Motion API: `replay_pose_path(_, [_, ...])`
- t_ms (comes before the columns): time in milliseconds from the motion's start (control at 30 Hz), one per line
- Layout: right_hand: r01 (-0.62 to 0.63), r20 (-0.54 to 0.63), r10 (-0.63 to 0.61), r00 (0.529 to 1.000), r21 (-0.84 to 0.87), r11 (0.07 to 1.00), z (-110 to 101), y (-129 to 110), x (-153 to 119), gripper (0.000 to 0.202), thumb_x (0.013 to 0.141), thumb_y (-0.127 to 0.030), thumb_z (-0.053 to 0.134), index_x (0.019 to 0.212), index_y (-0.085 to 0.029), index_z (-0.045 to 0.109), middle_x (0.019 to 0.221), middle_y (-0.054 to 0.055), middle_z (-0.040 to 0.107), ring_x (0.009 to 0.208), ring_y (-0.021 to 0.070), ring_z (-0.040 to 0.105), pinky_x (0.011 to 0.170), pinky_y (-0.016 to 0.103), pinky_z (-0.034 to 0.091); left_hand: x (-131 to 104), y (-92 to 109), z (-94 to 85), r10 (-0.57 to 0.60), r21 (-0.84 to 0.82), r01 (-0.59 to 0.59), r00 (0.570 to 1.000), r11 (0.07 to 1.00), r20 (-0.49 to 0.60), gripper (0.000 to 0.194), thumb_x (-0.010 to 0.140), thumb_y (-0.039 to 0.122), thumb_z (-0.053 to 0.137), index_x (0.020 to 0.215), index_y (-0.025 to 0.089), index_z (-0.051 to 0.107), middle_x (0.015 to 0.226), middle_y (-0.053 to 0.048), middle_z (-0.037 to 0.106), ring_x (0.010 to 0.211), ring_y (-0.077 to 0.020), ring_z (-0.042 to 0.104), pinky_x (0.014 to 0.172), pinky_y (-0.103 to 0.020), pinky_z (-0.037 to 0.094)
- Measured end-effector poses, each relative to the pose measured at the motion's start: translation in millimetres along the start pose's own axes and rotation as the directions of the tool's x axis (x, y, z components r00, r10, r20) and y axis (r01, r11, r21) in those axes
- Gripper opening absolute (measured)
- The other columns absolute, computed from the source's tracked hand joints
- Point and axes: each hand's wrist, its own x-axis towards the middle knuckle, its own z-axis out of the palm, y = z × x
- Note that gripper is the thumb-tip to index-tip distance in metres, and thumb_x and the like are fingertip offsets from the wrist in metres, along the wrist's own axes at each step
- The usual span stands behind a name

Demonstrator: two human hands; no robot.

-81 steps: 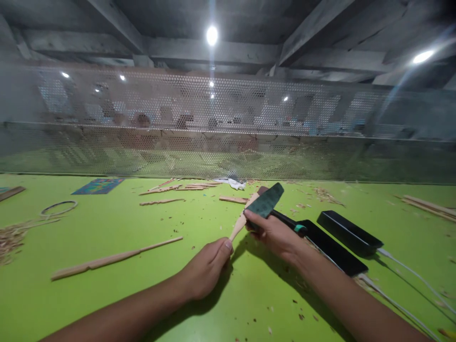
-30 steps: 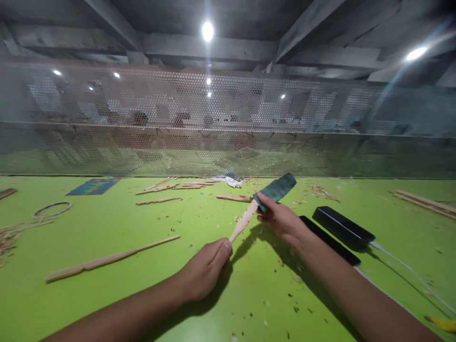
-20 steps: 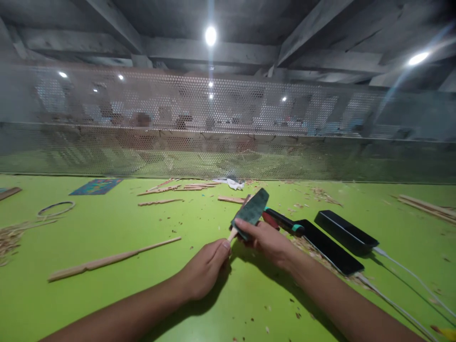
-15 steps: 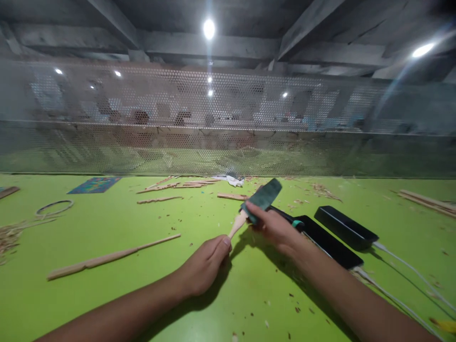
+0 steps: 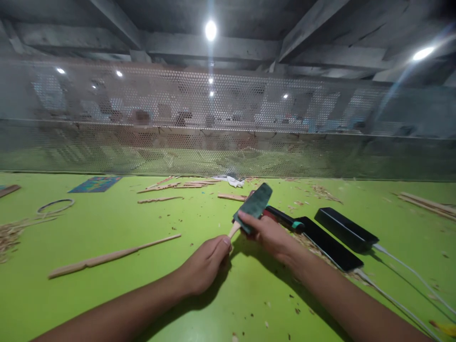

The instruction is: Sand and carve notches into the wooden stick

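Note:
My left hand (image 5: 210, 263) is closed round the thin end of a pale carved wooden stick (image 5: 233, 230), which points away from me and to the right. A dark green sheet of sandpaper (image 5: 257, 203) is folded over the stick's far part and hides it. My right hand (image 5: 269, 233) pinches the sandpaper against the wood, thumb on top, fingers underneath mostly out of sight. To the left of my hands, a longer carved stick (image 5: 114, 255) lies on the green table (image 5: 171, 313).
Right of my hand lie a black phone (image 5: 331, 244) and a black box (image 5: 345, 228), both with white cables. A black-handled tool (image 5: 283, 216) lies behind my right hand. Several carved sticks (image 5: 160, 200) and wood shavings (image 5: 9, 237) are scattered about. A perforated metal screen (image 5: 228, 152) closes the back.
My right hand and the sandpaper have slid down the stick toward my left hand, covering more of the wood. My left hand has stayed in place.

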Motion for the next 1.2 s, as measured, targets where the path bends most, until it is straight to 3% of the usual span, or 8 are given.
replay_pose_path(167, [0.07, -0.187, -0.053, 0.981, 0.089, 0.994, -23.1, -22.9, 17.0, 0.03, 0.072, -0.046, 0.095, 0.084, -0.022, 0.081, 0.091, 0.007, 0.075, 0.079, 0.0187, 0.06, 0.063, 0.028, 0.048, -1.1, 1.3, -1.7, -0.005, 0.012, 0.005, 1.0, 1.0, 0.028, 0.051, 0.108, 0.064, 0.034, 0.078, 0.023, 0.044, 0.068, 0.005, 0.041, 0.061, -0.0141, 0.036, 0.058, -0.03, 0.031])
replay_pose_path(433, [0.154, -0.317, -0.097, 0.943, 0.16, 0.975, -43.9, -38.5, 28.2, 0.023, 0.086, -0.042, 0.085, 0.08, -0.022, 0.075, 0.081, 0.004, 0.075, 0.062, 0.0139, 0.058, 0.05, 0.025, 0.045, -1.4, 1.1, -1.2, -0.014, -0.075, 0.019, 0.997, 0.997, 0.072, 0.049, 0.108, 0.056, 0.033, 0.074, 0.023, 0.044, 0.062, 0.005, 0.042, 0.055, -0.0122, 0.035, 0.053, -0.027, 0.031])
replay_pose_path(633, [0.096, -0.226, -0.066, 0.972, 0.124, 0.988, -36.0, -35.6, 23.5, 0.025, 0.087, -0.043, 0.083, 0.083, -0.019, 0.078, 0.083, 0.007, 0.077, 0.065, 0.0146, 0.062, 0.054, 0.025, 0.047, 0.3, 2.8, -2.9, -0.048, -0.134, 0.051, 0.999, 0.99, 0.026, 0.045, 0.108, 0.051, 0.033, 0.073, 0.023, 0.044, 0.062, 0.006, 0.041, 0.052, -0.0113, 0.034, 0.05, -0.025, 0.03])
replay_pose_path(867, [0.127, -0.143, -0.114, 0.983, 0.079, 0.989, -36.9, -30.9, 24.1, 0.042, 0.077, -0.061, 0.088, 0.09, -0.022, 0.08, 0.09, 0.007, 0.077, 0.07, 0.0161, 0.059, 0.057, 0.026, 0.044, 2.0, 5.1, -3.8, -0.068, -0.178, 0.064, 0.998, 0.982, -0.013, 0.046, 0.105, 0.053, 0.038, 0.073, 0.022, 0.048, 0.059, 0.006, 0.042, 0.049, -0.0104, 0.033, 0.047, -0.024, 0.026])
replay_pose_path(1033, [0.09, -0.007, -0.09, 0.996, 0.0, 0.996, -31.6, -23.3, 20.4, 0.059, 0.066, -0.072, 0.09, 0.09, -0.018, 0.08, 0.094, 0.012, 0.076, 0.075, 0.0187, 0.06, 0.061, 0.029, 0.044, 4.2, 2.1, -6.7, -0.085, -0.237, 0.076, 0.996, 0.968, -0.029, 0.045, 0.105, 0.053, 0.036, 0.075, 0.023, 0.046, 0.055, 0.009, 0.037, 0.046, -0.0095, 0.026, 0.044, -0.022, 0.022])
replay_pose_path(1200, [0.054, 0.122, -0.043, 0.992, -0.088, 0.995, -17.6, -8.5, 11.7, 0.064, 0.066, -0.074, 0.088, 0.091, -0.016, 0.08, 0.096, 0.015, 0.076, 0.075, 0.0199, 0.06, 0.064, 0.033, 0.044, 6.3, 0.1, -8.2, -0.104, -0.276, 0.092, 0.994, 0.957, -0.032, 0.043, 0.104, 0.052, 0.038, 0.073, 0.024, 0.043, 0.053, 0.01, 0.035, 0.044, -0.0088, 0.023, 0.042, -0.021, 0.021])
